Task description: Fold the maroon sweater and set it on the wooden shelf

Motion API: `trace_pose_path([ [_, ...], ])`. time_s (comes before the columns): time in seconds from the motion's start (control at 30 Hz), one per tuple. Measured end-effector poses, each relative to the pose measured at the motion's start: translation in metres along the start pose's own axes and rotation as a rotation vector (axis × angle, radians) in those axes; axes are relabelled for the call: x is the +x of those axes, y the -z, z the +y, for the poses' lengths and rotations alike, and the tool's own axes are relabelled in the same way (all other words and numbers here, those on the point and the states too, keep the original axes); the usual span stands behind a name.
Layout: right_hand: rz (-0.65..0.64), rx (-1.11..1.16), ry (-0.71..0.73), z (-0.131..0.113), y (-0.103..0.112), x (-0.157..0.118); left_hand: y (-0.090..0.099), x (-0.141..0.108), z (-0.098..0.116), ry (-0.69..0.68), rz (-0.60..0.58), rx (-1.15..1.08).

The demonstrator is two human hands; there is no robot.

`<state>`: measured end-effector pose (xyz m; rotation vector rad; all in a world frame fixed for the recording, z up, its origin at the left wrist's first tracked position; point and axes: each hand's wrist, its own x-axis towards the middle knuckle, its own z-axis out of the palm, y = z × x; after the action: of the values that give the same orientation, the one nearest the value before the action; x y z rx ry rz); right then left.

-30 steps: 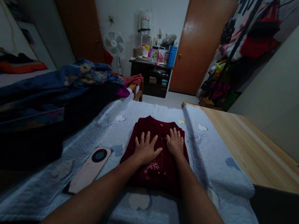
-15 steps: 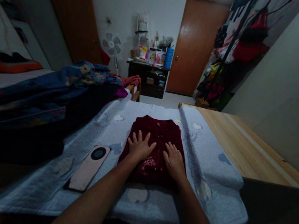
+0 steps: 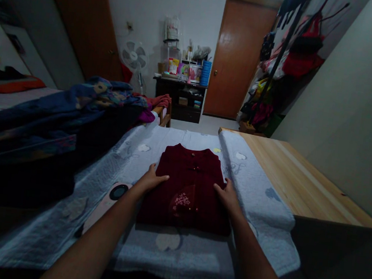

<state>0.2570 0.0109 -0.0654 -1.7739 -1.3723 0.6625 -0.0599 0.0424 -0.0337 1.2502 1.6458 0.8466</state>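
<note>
A folded dark red garment (image 3: pixel 187 175) with a pink flower pattern and small buttons lies flat on a light blue cloth (image 3: pixel 165 260). At its left edge is my left hand (image 3: pixel 150 181), thumb stretched over the fabric and the other fingers down along the side. My right hand (image 3: pixel 228 196) is at the opposite edge, its thumb likewise on top and its fingers partly hidden. Both hands take the garment by its sides. Left of it lies a pink phone (image 3: pixel 106 204), partly covered by my left forearm.
Piled clothes and bedding (image 3: pixel 89 101) lie at the left. A wooden board (image 3: pixel 280 168) extends on the right. Farther back are a fan (image 3: pixel 134 56), a dark cabinet (image 3: pixel 179 98), a door (image 3: pixel 233 60) and hanging bags and clothes (image 3: pixel 302 58).
My hands have moved apart, from lying spread on top of the garment to its left and right edges. The view has shifted slightly.
</note>
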Motion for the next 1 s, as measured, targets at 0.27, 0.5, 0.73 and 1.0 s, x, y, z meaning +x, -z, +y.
trace_pose_path([
  [0.27,-0.340,0.542,-0.396,-0.025,0.014,0.012,0.007,-0.009,0.012,0.271,-0.351,-0.460],
  [0.5,-0.486,0.661,-0.548,-0.028,0.019,0.014,0.007,-0.010,0.021,0.453,-0.478,-0.677],
  [0.73,-0.520,0.795,-0.403,-0.032,0.013,0.007,-0.002,-0.010,0.025,0.484,-0.435,-0.701],
  [1.0,-0.458,0.840,-0.313,-0.039,0.006,0.011,0.001,-0.004,0.023,0.525,-0.462,-0.797],
])
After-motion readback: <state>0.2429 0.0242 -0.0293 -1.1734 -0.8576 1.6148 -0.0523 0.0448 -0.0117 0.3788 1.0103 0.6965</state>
